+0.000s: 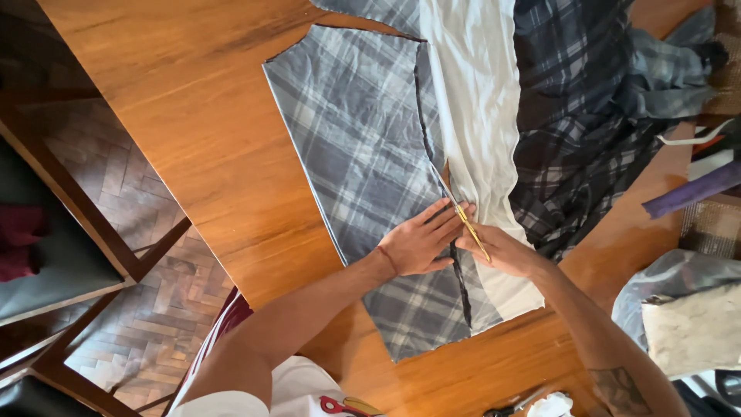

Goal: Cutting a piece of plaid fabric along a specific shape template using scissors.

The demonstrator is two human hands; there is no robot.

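A person's left hand (417,245) presses flat, fingers spread, on a grey plaid fabric piece (363,154) laid across a wooden table (193,116). Just right of that fabric's edge, the right hand (498,249) is clamped on a thin yellow-handled tool (461,215) whose tip meets the cloth beside a white fabric strip (475,93). Beyond the strip lies darker plaid cloth (575,116). A purple roll (691,193) and a grey bag (679,305) sit at the table's right edge. Herringbone parquet floor (131,309) and a wooden chair (62,232) show left of the table.
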